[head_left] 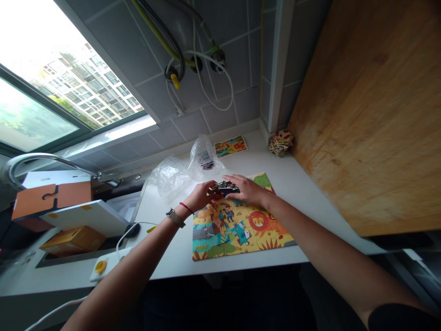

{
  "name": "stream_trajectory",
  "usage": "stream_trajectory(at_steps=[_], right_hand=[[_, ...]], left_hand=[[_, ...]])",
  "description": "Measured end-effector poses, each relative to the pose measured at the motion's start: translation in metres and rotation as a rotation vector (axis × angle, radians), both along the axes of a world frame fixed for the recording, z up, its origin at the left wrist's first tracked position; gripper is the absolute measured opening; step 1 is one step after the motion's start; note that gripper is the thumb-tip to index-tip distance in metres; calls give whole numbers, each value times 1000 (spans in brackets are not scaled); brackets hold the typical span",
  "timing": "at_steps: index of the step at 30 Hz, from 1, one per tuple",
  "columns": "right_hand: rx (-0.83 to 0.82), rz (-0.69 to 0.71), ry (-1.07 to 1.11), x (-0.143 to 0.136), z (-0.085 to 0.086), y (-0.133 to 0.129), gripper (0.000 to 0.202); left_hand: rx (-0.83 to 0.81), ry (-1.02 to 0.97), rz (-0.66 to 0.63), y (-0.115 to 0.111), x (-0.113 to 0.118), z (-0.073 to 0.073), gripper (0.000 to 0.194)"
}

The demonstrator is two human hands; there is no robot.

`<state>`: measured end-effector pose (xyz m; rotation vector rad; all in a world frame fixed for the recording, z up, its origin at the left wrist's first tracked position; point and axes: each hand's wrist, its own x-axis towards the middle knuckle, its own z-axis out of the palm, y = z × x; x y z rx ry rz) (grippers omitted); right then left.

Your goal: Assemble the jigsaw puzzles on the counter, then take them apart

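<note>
A colourful animal jigsaw puzzle lies assembled on the white countertop, with a lion and a crocodile in its picture. Above its far part, a heap of puzzle pieces sits between my two hands. My left hand, a red string and a watch on its wrist, curls its fingers round the heap's left side. From the right, my right hand cups the same heap, thumb toward me. A teal piece seems to lie loose on the puzzle. My hands and the heap hide part of the puzzle's far side.
Behind lie a crumpled clear plastic bag, another bag with pieces inside, and a picture card. A stack of pieces stands near the wooden board. Left are a power strip, boxes and a faucet.
</note>
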<state>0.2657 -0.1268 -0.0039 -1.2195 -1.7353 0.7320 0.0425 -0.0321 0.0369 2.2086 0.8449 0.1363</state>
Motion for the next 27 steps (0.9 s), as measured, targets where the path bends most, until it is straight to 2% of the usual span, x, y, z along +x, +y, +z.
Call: stream_trajectory(at_steps=[3,6,10,13,16,21,24,27], right_hand=[[22,-45,-129,-1,-2,-1,75],[44,-95,-212,-2,-1,-2,70],[58,-98,-223,-4,3,-4,63],[58,-24,-185,-7,3,-4,71],[62,-20,-179,-11,1,-6,90],[69,8,-154,-12,1,-10,122],[63,34,-133,-12,2,-11,127],[99,60,-102,-14,3,-11,123]], left_hand=[[-4,-29,-33,-3,4,2,15],[48,-45,-67,-3,10,3,23],[92,-20,-132,-4,12,7,23],[62,1,-190,-9,9,9,42],[3,-16,-237,-18,9,9,67],[-1,-95,-189,-25,16,0,71],[-97,-101,-124,-21,19,-5,71],[-209,-128,-80,-16,19,-5,72]])
